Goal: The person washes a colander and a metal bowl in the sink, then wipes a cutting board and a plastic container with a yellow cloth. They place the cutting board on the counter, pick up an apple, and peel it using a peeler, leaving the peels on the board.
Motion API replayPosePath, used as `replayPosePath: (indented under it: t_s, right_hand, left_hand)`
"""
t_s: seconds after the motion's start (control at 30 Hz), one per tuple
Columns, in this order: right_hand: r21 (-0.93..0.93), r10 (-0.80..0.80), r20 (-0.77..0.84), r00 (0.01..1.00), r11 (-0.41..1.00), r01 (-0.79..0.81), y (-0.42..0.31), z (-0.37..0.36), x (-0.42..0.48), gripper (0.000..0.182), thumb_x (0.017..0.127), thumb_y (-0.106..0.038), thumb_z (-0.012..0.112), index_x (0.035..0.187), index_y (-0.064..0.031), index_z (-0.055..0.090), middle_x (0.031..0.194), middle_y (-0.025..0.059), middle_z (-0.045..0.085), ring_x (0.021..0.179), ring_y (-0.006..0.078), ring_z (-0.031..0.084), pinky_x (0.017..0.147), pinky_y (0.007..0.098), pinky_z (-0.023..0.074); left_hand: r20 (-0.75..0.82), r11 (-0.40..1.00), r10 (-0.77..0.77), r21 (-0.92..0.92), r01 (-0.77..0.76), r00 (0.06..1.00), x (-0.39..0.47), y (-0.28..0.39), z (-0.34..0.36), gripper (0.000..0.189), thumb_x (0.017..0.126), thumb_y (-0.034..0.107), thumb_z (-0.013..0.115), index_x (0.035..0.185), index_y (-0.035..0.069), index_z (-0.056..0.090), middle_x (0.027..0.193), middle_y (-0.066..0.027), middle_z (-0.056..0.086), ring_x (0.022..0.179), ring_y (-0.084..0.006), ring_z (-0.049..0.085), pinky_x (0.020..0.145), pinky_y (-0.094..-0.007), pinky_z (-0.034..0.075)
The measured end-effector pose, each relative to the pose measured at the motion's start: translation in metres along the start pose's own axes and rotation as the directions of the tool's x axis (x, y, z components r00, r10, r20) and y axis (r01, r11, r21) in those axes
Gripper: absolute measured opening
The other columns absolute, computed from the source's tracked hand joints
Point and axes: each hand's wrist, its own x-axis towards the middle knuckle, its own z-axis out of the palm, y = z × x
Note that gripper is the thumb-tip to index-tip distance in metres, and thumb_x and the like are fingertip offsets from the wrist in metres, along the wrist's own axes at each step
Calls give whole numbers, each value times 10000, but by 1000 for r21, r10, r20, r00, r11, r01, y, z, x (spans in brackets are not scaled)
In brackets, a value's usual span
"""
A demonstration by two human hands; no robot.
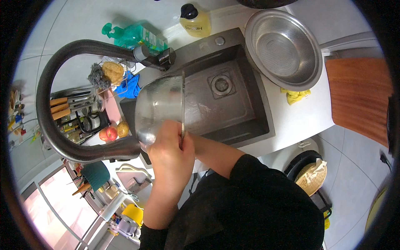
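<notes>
A shiny bowl point(156, 106), apparently steel, is held on its side over the dark sink point(225, 118), its opening facing right. My left hand point(170, 147) grips its near rim. My right forearm point(215, 154) reaches in from the right towards the bowl's opening; the right hand itself is hidden behind my left hand and the bowl, so its grip cannot be seen. Beside the bowl, on the left, is the spray head point(123, 149) of the dark arched kitchen tap point(47, 93). The square drain point(222, 85) shows in the sink's floor.
A steel basin point(281, 47) rests at the sink's right edge, near a yellow cloth point(295, 96). Behind are a green pump bottle point(140, 36) and a yellow soap bottle point(197, 25). A wire rack holds a sponge point(113, 72); a blue cloth point(129, 86), fruit point(108, 133) and a potato point(122, 128) lie left.
</notes>
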Motion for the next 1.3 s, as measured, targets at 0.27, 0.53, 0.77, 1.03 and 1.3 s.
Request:
replayPosePath:
  t_s: [0.27, 0.53, 0.77, 1.03, 1.3]
  right_hand:
    - [-11, -45, -50, 998, 999, 45, -11, 5, 3, 718, 877, -288, 570, 1471, -74, 229, 1536, 194, 154, 1403, 394, 177, 1140, 446, 175]
    - [-413, -361, -20, 932, 852, 322, -65, -28, -3, 718, 878, -293, 580, 1469, -76, 236, 1536, 194, 153, 1397, 407, 184, 1136, 450, 184]
    - [-869, -84, 371, 925, 319, 377, -150, -113, -46, 563, 826, -151, 624, 1352, -82, 436, 1418, 158, 400, 1299, 365, 386, 1056, 433, 334]
    - [-634, -86, -352, 932, 755, -170, -222, -222, -89, 462, 906, -247, 565, 1329, -90, 464, 1258, 111, 542, 1165, 253, 515, 971, 374, 418]
    - [-79, 459, -154, 875, 877, -474, -193, -206, -118, 640, 905, -321, 606, 1430, -72, 338, 1289, 116, 515, 1168, 207, 497, 989, 332, 402]
  left_hand:
    - [-5, 1000, 1, -29, -1, 1000, -3, 2, -2, 125, 718, -20, 637, 767, 22, 530, 564, -94, 493, 473, -182, 499, 472, -301, 404]
    - [-51, 984, -100, -151, 91, 994, -11, -8, -13, 147, 726, -46, 652, 785, 26, 539, 574, -29, 476, 511, -96, 467, 488, -255, 387]
    - [138, 318, -442, -900, 299, 886, -44, -96, 29, 220, 765, -142, 554, 799, 70, 504, 721, 20, 547, 606, -40, 481, 601, -177, 384]
    - [356, -95, -434, -931, 351, 827, -88, -121, 65, 168, 761, -105, 528, 791, 59, 510, 770, -18, 587, 667, -104, 559, 683, -245, 473]
    - [311, -104, -419, -950, 295, 853, -96, -123, 54, 193, 746, -111, 542, 786, 71, 494, 747, 2, 557, 680, -95, 542, 694, -240, 463]
